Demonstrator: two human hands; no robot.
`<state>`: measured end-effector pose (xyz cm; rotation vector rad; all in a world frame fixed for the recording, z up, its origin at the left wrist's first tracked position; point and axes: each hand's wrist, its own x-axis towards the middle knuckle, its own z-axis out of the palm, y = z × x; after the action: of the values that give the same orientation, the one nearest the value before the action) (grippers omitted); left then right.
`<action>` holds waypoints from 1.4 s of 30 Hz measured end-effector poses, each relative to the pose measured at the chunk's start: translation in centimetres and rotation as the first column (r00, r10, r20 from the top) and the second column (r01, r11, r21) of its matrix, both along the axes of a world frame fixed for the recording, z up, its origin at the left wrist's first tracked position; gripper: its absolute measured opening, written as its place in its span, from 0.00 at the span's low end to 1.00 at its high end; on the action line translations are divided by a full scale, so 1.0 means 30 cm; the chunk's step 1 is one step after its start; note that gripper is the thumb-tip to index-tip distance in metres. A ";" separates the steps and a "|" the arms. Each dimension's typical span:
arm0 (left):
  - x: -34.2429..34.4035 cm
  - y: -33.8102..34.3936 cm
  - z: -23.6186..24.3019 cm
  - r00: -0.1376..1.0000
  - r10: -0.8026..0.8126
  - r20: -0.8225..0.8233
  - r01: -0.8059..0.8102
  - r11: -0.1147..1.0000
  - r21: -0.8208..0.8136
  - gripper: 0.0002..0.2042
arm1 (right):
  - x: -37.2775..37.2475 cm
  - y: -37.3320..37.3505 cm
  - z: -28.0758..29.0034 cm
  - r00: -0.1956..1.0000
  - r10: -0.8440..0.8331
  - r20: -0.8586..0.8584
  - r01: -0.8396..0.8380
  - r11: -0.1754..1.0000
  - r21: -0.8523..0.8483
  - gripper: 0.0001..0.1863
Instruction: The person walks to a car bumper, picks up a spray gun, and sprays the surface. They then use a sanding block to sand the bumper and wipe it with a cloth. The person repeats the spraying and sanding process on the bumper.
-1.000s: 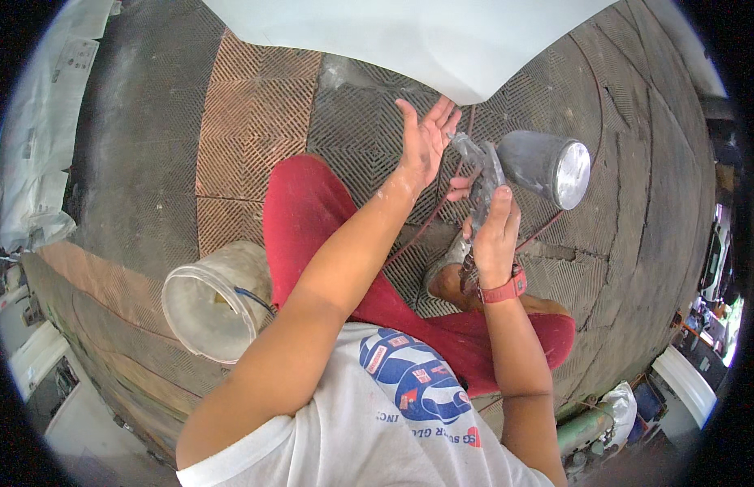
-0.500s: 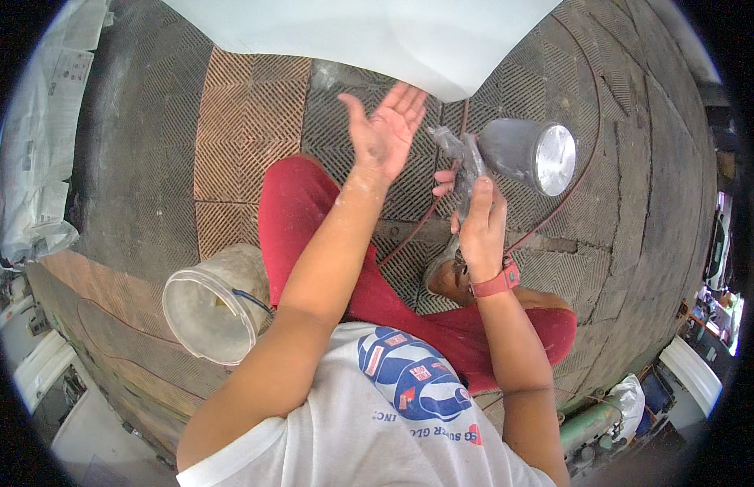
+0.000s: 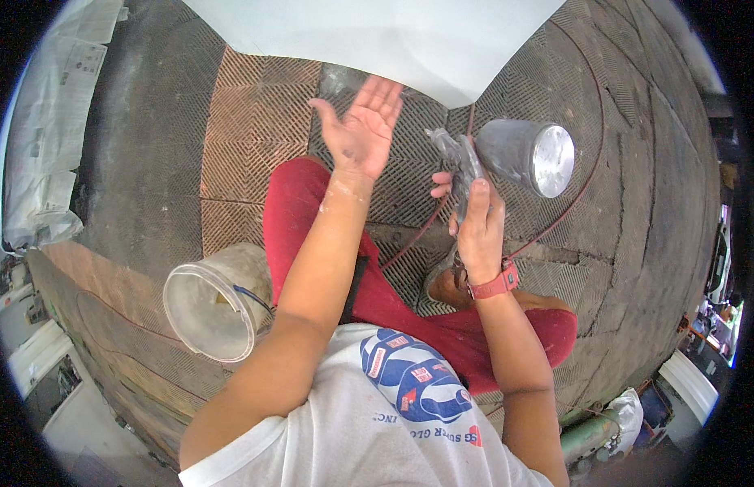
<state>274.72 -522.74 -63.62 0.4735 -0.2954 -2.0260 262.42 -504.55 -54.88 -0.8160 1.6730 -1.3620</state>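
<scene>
My left hand is open, palm up with fingers stretched, its fingertips at or just under the lower edge of a large white panel. I cannot tell whether they touch it. My right hand grips a dull grey spray gun, which has a large grey cup with a silver end lying sideways to the right. The gun's nozzle end sits to the right of my left hand, below the panel.
A dusty white bucket stands left of my red-clad legs. A red hose runs over the tiled mat floor. Plastic-wrapped material lines the left. A green cylinder and assorted items lie at the lower right.
My left hand has moved left, palm turning more upward, away from the spray gun. My right hand and the gun have shifted slightly up and left.
</scene>
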 end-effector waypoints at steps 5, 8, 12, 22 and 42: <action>0.161 -0.124 0.039 0.986 0.153 -0.063 -0.156 0.987 -0.044 0.65 | 0.004 0.004 0.011 1.000 -0.004 -0.007 0.004 1.000 -0.007 0.39; 0.259 -0.202 0.074 0.972 0.235 -0.019 -0.235 0.963 -0.136 0.64 | -0.004 0.009 0.009 1.000 0.008 -0.024 -0.008 1.000 -0.020 0.39; 0.374 -0.283 0.062 0.945 0.314 -0.092 -0.325 0.934 -0.150 0.63 | 0.002 0.008 0.001 0.999 0.015 -0.044 -0.018 0.998 -0.057 0.39; 0.105 -0.084 0.048 0.986 0.133 -0.099 -0.132 0.991 0.016 0.61 | -0.005 0.020 -0.017 1.000 0.017 -0.026 -0.017 0.999 -0.027 0.39; 0.037 0.024 -0.032 0.997 0.078 -0.015 -0.078 0.997 0.018 0.61 | 0.012 0.022 0.005 1.000 0.012 -0.013 -0.013 0.999 -0.031 0.41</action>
<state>275.82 -522.02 -64.59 0.4729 -0.2469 -1.9568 262.77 -503.89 -54.74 -0.8533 1.6578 -1.3798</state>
